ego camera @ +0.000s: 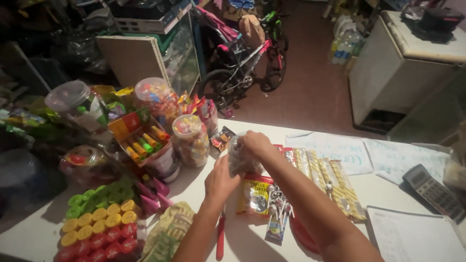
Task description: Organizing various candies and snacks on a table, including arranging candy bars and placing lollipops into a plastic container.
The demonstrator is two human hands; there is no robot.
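Two hands work one small clear plastic bag above the white surface: my left hand cups it from below, my right hand pinches its top; I judge a firm pinch prevents spills. Crinkled and see-through, it hangs beside candy jars.

I see a thin, clear, crinkled plastic bag catching glints between my hands. The jars look like clear glossy plastic with smooth lids. Foil-like packets shine in strips. The counter looks smooth, matt white. The notebook is matt paper; the calculator is dull grey plastic.
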